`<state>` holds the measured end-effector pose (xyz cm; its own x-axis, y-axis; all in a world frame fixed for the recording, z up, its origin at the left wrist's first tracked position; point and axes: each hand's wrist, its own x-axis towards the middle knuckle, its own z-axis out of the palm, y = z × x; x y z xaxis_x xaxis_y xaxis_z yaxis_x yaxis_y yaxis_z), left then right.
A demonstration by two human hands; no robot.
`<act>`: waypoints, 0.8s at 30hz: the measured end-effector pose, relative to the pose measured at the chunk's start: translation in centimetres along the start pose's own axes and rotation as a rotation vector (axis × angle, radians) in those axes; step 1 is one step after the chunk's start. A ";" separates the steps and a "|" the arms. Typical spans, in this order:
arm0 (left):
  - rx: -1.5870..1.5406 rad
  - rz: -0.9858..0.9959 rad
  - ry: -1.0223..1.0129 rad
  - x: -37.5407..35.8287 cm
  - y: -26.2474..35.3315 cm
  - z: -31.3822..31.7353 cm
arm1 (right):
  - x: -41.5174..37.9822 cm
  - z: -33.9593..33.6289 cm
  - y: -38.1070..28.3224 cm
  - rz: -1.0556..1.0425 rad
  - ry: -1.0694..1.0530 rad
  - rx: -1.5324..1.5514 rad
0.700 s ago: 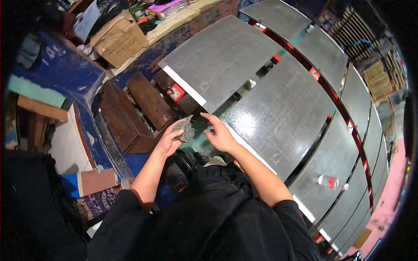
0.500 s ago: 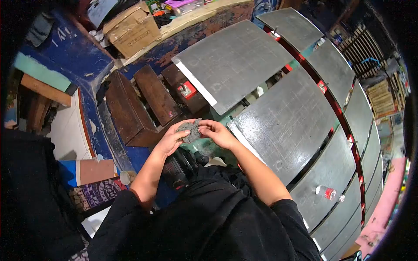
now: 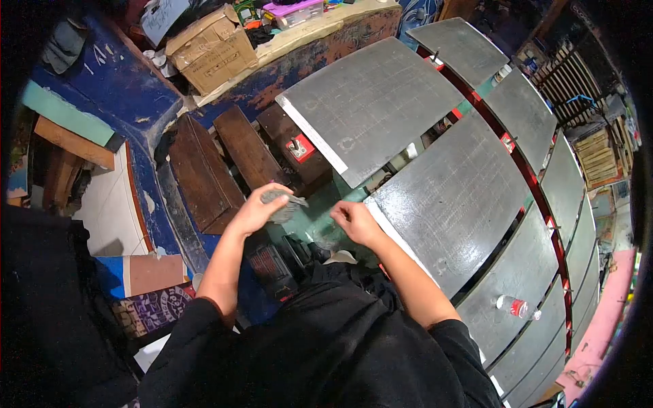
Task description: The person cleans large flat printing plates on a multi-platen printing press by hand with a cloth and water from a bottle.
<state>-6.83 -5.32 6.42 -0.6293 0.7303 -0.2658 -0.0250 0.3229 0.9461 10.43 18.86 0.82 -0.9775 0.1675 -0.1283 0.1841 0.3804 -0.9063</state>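
My left hand [image 3: 261, 209] grips a grey crumpled wad [image 3: 284, 204] that looks like a rag, thumb on top and fingers beneath. Its exact material is hard to tell. To the right, apart from the wad, my right hand [image 3: 352, 222] has its fingers curled in, near the white-edged corner of a dark grey panel [image 3: 449, 197]. Whether anything sits in those fingers is hidden. A second grey panel [image 3: 367, 95] lies farther off, its white strip [image 3: 309, 132] facing my hands.
Dark brown wooden benches [image 3: 252, 149] stand left of the panels. A red metal bracket [image 3: 300, 147] sits on one. A plastic bottle [image 3: 511, 306] lies on a panel at right. Red rails [image 3: 524, 156] run between panels. A cardboard box [image 3: 212, 51] rests on the back ledge.
My hands have come apart. The left has moved slightly left with the grey wad, and the right has let go of it and shifted right and down.
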 end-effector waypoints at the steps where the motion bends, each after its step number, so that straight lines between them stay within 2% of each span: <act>1: 0.024 -0.012 0.036 -0.1 1.2 -1.0 | -0.3 -0.3 0.7 0.041 0.036 -0.053; 4: 0.072 -0.074 0.052 -0.4 4.0 -3.2 | -0.4 -0.2 4.1 -0.003 0.005 -0.141; 5: 0.075 -0.073 0.053 -0.3 3.5 -3.6 | -0.4 0.1 5.5 -0.208 0.013 -0.203; 6: 0.207 0.000 0.039 0.1 2.5 -4.0 | -0.4 0.1 5.1 -0.211 0.015 -0.203; 7: 0.341 0.072 0.023 0.4 2.0 -4.1 | -0.6 0.0 4.2 -0.130 -0.040 -0.356; 8: 0.344 0.074 0.021 0.6 1.6 -3.9 | -0.6 0.0 3.3 -0.046 -0.093 -0.509; 10: 0.180 -0.003 -0.068 1.0 1.2 -2.5 | 0.1 -0.3 0.5 -0.028 -0.046 -0.551; 12: 0.130 0.013 -0.034 1.3 -0.2 -0.6 | 0.8 -0.7 -2.8 0.039 0.092 -0.128; 13: 0.104 0.008 -0.022 1.2 -0.3 0.6 | 1.1 -0.4 -3.3 0.014 0.071 0.150; 14: 0.078 0.002 -0.008 1.1 -0.4 1.9 | 1.5 0.1 -3.3 0.016 0.069 0.151; 16: -0.029 0.023 -0.066 1.1 -0.9 3.9 | 2.0 0.8 -3.3 -0.141 0.059 0.094; 17: 0.014 0.079 -0.036 1.3 -1.2 4.7 | 2.0 0.6 -3.5 -0.012 0.019 0.064; 18: 0.058 0.136 -0.005 1.5 -1.6 5.1 | 2.3 0.5 -3.1 -0.013 0.017 0.063; 19: 0.057 0.132 -0.002 1.6 -1.7 4.8 | 2.4 0.2 -2.2 -0.015 0.018 0.099; 21: 0.259 0.051 0.061 2.0 -2.1 3.9 | 2.3 -1.3 -1.6 0.038 -0.018 0.112; 22: 0.301 0.232 0.150 2.7 -3.4 3.9 | 2.2 -2.3 -2.4 0.045 -0.031 0.032; 24: 0.235 -0.005 0.273 3.3 -5.1 4.1 | 1.8 -3.4 -4.1 -0.044 -0.016 -0.035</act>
<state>-5.61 -2.11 -0.01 -0.8145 0.5511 -0.1811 0.1308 0.4787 0.8682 8.23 20.68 5.63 -0.9862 0.1353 -0.0957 0.1445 0.4189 -0.8965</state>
